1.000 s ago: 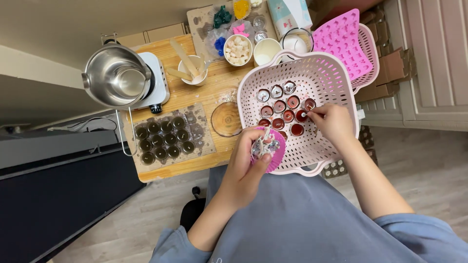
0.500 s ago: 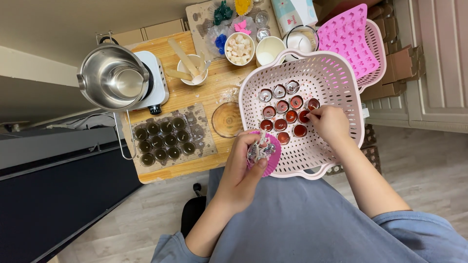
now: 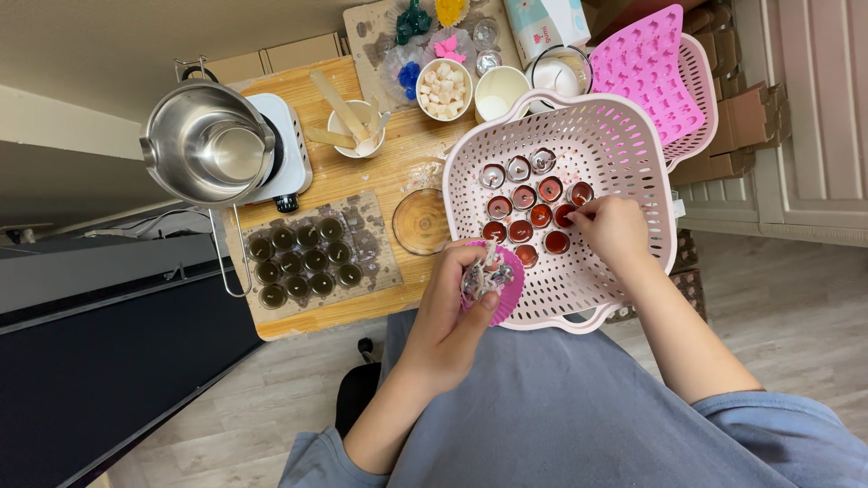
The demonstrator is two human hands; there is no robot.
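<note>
Wooden tabletop (image 3: 362,185), crowded with candle-making gear, fills the view from above. Left hand (image 3: 457,312) grips a magenta silicone cup (image 3: 506,280) stuffed with small wick pieces, held over the near rim of a pale pink perforated basket (image 3: 624,154). Right hand (image 3: 615,230) reaches into the basket, fingertips pinched at one of the red-filled tealight cups (image 3: 533,212) ranked there, apparently setting a wick; three cups at the far row look unfilled. Toward the tabletop's left edge sit a tray of dark tealights (image 3: 303,262) and a steel pot (image 3: 208,145) on a white hotplate (image 3: 289,149). Pink silicone mould (image 3: 646,68) lies at the far right corner.
</note>
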